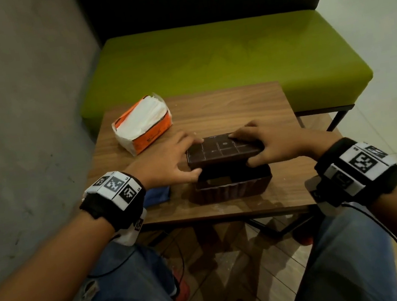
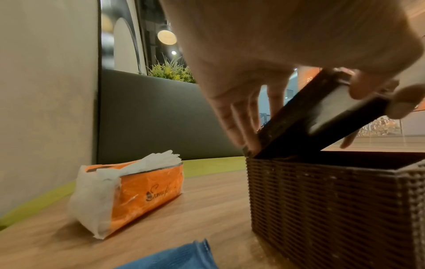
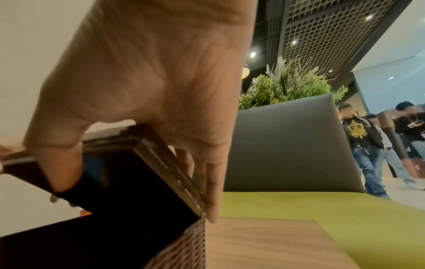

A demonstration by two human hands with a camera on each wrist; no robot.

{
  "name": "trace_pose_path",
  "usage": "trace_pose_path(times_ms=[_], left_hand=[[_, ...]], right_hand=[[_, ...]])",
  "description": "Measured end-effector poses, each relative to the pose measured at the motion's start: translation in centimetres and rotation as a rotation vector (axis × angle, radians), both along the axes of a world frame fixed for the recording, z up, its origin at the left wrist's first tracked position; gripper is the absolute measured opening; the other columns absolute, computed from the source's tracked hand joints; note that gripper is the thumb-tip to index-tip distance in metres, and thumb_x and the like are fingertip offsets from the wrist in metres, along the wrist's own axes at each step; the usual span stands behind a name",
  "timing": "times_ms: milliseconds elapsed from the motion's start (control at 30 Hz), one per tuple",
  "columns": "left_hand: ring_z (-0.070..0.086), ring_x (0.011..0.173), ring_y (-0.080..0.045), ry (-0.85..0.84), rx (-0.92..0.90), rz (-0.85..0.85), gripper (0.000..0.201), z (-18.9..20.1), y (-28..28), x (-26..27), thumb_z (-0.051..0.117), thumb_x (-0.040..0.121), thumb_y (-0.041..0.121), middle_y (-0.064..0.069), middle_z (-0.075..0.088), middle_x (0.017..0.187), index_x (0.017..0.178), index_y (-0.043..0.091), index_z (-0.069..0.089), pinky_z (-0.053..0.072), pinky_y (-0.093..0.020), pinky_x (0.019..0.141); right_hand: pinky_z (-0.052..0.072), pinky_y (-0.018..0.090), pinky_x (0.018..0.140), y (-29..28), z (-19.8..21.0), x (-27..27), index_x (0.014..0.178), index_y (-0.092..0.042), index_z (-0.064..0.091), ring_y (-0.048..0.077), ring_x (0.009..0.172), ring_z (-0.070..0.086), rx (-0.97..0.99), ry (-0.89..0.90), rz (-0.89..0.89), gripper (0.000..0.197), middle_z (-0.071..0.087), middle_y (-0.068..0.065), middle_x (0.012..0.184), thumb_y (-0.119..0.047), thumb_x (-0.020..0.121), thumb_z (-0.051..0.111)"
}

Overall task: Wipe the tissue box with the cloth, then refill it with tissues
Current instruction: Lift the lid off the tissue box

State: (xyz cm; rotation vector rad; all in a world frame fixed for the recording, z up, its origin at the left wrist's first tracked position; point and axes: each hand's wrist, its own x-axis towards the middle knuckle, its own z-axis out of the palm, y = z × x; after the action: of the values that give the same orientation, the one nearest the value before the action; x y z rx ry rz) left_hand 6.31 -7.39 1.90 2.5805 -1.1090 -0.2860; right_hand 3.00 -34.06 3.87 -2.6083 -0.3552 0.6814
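At the table's near edge: the blue cloth lies put down, touched by neither hand.
Tissue box: the dark woven tissue box sits near the front of the wooden table, its mouth open and the inside too dark to read.
Lid: the lid is tilted, far edge down at the box rim, near edge raised.
Hands: the left hand and the right hand each clasp one end of the lid, thumbs under, fingers over.
Further back: the orange tissue pack, torn open, stands well apart from the box, with a green bench beyond.
Progress: wiping looks finished; refilling seems barely begun, since the pack is still full.
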Motion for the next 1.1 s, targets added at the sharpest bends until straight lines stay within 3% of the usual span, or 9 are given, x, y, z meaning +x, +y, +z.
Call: trace_pose_path(times_ms=[200, 300, 433, 567, 700, 833, 933, 1033, 1100], left_hand=[[0.052, 0.078, -0.01, -0.223, -0.408, 0.135, 0.021, 0.6, -1.1, 1.6, 0.061, 0.08, 0.009, -0.007, 0.062, 0.091, 0.101, 0.006, 0.059, 0.042, -0.021, 0.069], [0.053, 0.071, -0.021, -0.256, -0.467, 0.304, 0.012, 1.7, -2.0, 4.5, 0.056, 0.082, 0.006, -0.014, 0.061, 0.082, 0.094, 0.003, 0.057, 0.035, -0.027, 0.062], [0.063, 0.059, -0.022, -0.113, -0.475, 0.51, 0.018, 1.7, -2.8, 9.9, 0.05, 0.086, 0.01, -0.013, 0.062, 0.073, 0.102, 0.003, 0.056, 0.049, -0.038, 0.06], [0.055, 0.033, -0.003, 0.212, -0.429, 0.691, 0.026, -0.5, -3.1, 14.0, 0.046, 0.094, 0.009, -0.009, 0.055, 0.057, 0.116, -0.005, 0.045, 0.049, -0.028, 0.045], [0.052, 0.031, -0.002, 0.391, -0.29, 0.63, 0.011, -3.6, -4.2, 16.1, 0.047, 0.096, 0.011, 0.001, 0.054, 0.034, 0.1, 0.001, 0.05, 0.047, -0.021, 0.041], [0.051, 0.029, -0.003, 0.508, -0.231, 0.588, 0.012, -5.9, -5.5, 17.4, 0.047, 0.097, 0.007, 0.004, 0.052, 0.031, 0.086, 0.002, 0.051, 0.043, -0.014, 0.035], [0.051, 0.029, -0.004, 0.563, -0.193, 0.605, 0.02, -6.5, -6.5, 18.3, 0.048, 0.096, 0.006, 0.003, 0.053, 0.031, 0.076, 0.007, 0.046, 0.042, -0.014, 0.034], [0.053, 0.031, -0.003, 0.589, -0.183, 0.626, 0.005, -6.8, -7.0, 18.5, 0.051, 0.093, -0.001, -0.002, 0.059, 0.044, 0.093, 0.002, 0.047, 0.047, -0.016, 0.037], [0.053, 0.031, -0.004, 0.563, -0.22, 0.665, 0.018, -6.8, -7.0, 18.3, 0.05, 0.092, -0.004, -0.007, 0.059, 0.062, 0.107, 0.003, 0.044, 0.047, -0.019, 0.039]], right_hand=[[0.035, 0.025, 0.06, 0.2, 0.9, 0.9, 0.113, -0.019, 0.059, 0.007, 0.069, 0.051, 0.188, -0.268, -0.125, 0.024, 0.06, -0.003, 0.09, -0.023, 0.09, 0.06], [0.04, 0.026, 0.065, 0.9, 0.9, 1.5, 0.136, -0.017, 0.044, 0.018, 0.087, 0.055, 0.088, -0.402, -0.266, 0.053, 0.056, 0.003, 0.113, -0.031, 0.089, 0.064], [0.043, 0.039, 0.087, 1.4, 0.5, 2.0, 0.15, -0.012, 0.012, 0.034, 0.122, 0.049, -0.012, -0.375, -0.589, 0.092, 0.03, 0.017, 0.149, -0.044, 0.083, 0.068], [0.04, 0.033, 0.083, 2.0, -0.8, 1.6, 0.142, -0.005, 0.033, 0.031, 0.124, 0.048, -0.113, -0.074, -0.567, 0.076, 0.046, 0.016, 0.141, -0.042, 0.085, 0.068], [0.052, 0.039, 0.081, 2.2, -3.8, 0.8, 0.128, -0.014, 0.048, 0.028, 0.103, 0.06, 0.011, -0.124, -0.525, 0.039, 0.061, 0.012, 0.119, -0.027, 0.093, 0.058], [0.043, 0.034, 0.061, 1.2, -6.2, 1.1, 0.116, -0.016, 0.054, 0.025, 0.081, 0.059, 0.051, -0.291, -0.534, 0.025, 0.062, 0.012, 0.103, -0.013, 0.093, 0.048], [0.047, 0.041, 0.063, 0.6, -7.2, 1.2, 0.115, -0.011, 0.055, 0.03, 0.078, 0.057, 0.098, -0.359, -0.536, 0.025, 0.059, 0.013, 0.098, -0.01, 0.091, 0.047], [0.039, 0.037, 0.058, 0.3, -7.8, 1.8, 0.115, -0.008, 0.054, 0.031, 0.073, 0.054, 0.091, -0.402, -0.544, 0.025, 0.056, 0.015, 0.096, -0.008, 0.091, 0.047], [0.037, 0.034, 0.058, 0.2, -8.0, 2.5, 0.114, -0.008, 0.054, 0.029, 0.074, 0.053, 0.102, -0.416, -0.56, 0.024, 0.055, 0.015, 0.097, -0.009, 0.092, 0.047]])
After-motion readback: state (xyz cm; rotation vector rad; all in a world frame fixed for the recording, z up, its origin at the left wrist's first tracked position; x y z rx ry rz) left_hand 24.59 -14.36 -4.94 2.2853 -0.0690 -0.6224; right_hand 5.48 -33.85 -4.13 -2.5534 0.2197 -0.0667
